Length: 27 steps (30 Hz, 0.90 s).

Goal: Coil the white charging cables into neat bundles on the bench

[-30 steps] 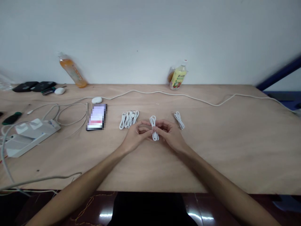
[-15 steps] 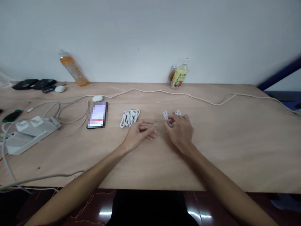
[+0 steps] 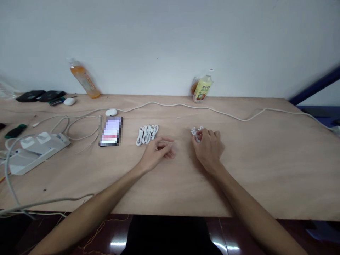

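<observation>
My right hand [image 3: 209,147] is closed on a coiled white cable [image 3: 195,132] over the table, with the loops showing beyond thumb and fingers. The hand covers part of the white cables there, so I cannot tell how many lie under it. My left hand [image 3: 156,150] rests on the wood with loosely curled fingers apart and nothing in them. Right behind its wrist and knuckles lies a row of bundled white cables [image 3: 147,134], side by side.
Left of the bundles are a lit phone [image 3: 111,131], a white earbud case [image 3: 111,112] and a white power strip [image 3: 39,152] with plugs. One long white cable [image 3: 170,105] crosses the table. An orange drink bottle [image 3: 85,79] and a yellow one [image 3: 203,86] stand by the wall.
My right hand has moved slightly to the right, bringing the held cable over to the other cable loops there. The left hand has hardly moved.
</observation>
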{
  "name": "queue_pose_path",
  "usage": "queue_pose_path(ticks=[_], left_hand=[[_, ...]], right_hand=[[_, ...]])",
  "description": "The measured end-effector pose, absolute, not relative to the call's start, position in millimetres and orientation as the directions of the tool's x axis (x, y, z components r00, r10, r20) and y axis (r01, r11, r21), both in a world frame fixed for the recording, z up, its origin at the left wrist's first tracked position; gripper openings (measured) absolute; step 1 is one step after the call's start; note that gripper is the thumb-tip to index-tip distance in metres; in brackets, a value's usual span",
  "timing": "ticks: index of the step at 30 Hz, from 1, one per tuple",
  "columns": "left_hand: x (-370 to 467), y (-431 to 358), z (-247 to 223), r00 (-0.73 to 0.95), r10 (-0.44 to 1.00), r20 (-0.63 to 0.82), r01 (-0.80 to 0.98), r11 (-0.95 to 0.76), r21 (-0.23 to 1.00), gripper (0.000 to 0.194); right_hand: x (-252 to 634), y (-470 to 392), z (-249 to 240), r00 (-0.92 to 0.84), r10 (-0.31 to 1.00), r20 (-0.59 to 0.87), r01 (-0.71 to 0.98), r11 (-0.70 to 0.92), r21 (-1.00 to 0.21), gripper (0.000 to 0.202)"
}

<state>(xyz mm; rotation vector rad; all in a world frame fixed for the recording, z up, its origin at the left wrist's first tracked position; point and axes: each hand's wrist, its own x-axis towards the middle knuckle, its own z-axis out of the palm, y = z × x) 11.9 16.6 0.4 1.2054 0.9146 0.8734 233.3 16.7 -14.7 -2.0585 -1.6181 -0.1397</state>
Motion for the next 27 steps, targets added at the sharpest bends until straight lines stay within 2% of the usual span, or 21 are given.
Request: queue_pose_path(ticks=[6, 11, 14, 20, 23, 27], left_hand=[[13, 13, 3, 0.360, 0.933, -0.014, 0.023, 0.006, 1.000, 0.027], [10, 10, 7, 0.231, 0.958, 0.172, 0.277, -0.234, 0.932, 0.016], [7, 12, 7, 0.126, 0.955, 0.269, 0.420, -0.297, 0.857, 0.015], [0, 21, 0, -0.023, 0.893, 0.450, 0.696, -0.309, 0.648, 0.015], [-1, 23, -4, -0.053, 0.892, 0.450, 0.788, -0.240, 0.567, 0.026], [0, 24, -7, -0.072, 0.908, 0.412, 0.832, -0.173, 0.528, 0.035]], right_hand=[[234, 19, -18, 0.277, 0.866, 0.416, 0.946, -0.169, -0.276, 0.011], [239, 22, -19, 0.266, 0.860, 0.435, 0.955, -0.175, -0.239, 0.013], [240, 22, -20, 0.269, 0.851, 0.451, 0.954, -0.171, -0.246, 0.014], [236, 23, -22, 0.273, 0.830, 0.487, 0.946, -0.139, -0.293, 0.018], [234, 24, -22, 0.297, 0.830, 0.473, 0.941, -0.170, -0.293, 0.029], [236, 25, -27, 0.326, 0.862, 0.388, 0.920, -0.196, -0.339, 0.036]])
